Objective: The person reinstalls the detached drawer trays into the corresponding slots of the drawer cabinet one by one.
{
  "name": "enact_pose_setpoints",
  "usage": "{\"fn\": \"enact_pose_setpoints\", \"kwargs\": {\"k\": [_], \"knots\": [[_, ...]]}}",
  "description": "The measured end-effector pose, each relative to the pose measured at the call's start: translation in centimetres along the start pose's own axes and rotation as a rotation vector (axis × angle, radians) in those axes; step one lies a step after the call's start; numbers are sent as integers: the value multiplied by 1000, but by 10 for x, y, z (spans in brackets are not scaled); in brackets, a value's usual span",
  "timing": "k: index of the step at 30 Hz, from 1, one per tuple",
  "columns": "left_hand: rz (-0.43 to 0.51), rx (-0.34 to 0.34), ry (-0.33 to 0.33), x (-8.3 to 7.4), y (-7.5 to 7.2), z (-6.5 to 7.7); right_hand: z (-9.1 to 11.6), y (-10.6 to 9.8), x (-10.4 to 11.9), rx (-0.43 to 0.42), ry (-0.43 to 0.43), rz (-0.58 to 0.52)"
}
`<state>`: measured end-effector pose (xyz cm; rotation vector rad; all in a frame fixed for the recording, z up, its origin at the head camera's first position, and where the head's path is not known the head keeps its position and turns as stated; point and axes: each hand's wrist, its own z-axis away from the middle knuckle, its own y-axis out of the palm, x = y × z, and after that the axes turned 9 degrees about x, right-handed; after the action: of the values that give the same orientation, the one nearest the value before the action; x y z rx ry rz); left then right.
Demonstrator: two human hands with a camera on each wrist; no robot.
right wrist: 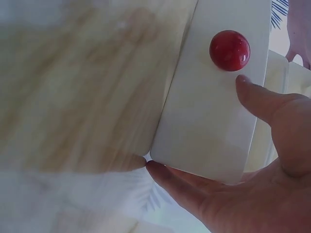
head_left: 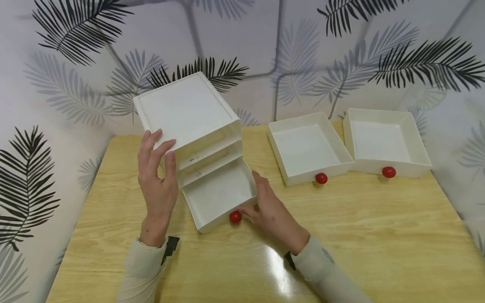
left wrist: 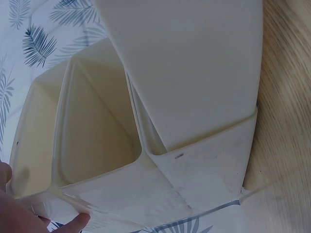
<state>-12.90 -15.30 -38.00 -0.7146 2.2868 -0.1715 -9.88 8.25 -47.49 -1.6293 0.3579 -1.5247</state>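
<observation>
A white drawer cabinet (head_left: 185,110) stands at an angle on the left of the table, its two upper slots without drawers. Its bottom drawer (head_left: 217,222) is pulled partway out, with a round red knob (head_left: 235,216) on its front. My left hand (head_left: 158,191) holds the cabinet by its left side near the top front edge; the left wrist view shows the two vacant slots (left wrist: 99,116) beside the drawer. At the drawer's right front corner, my right hand (head_left: 274,212) grips with the thumb on the front beside the knob and the fingers along the side (right wrist: 189,187).
Two separate white drawers, one in the middle (head_left: 303,147) and one farther right (head_left: 382,139), sit near the table's back edge with red knobs facing me. The wooden table (head_left: 360,235) meets a leaf-patterned backdrop (head_left: 250,38) behind and at the sides.
</observation>
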Motion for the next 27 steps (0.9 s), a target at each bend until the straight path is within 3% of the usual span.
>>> {"fn": "enact_pose_setpoints", "kwargs": {"k": [27], "knots": [[9, -3, 9, 3, 1, 3, -22, 1, 2, 9, 13, -49]]}}
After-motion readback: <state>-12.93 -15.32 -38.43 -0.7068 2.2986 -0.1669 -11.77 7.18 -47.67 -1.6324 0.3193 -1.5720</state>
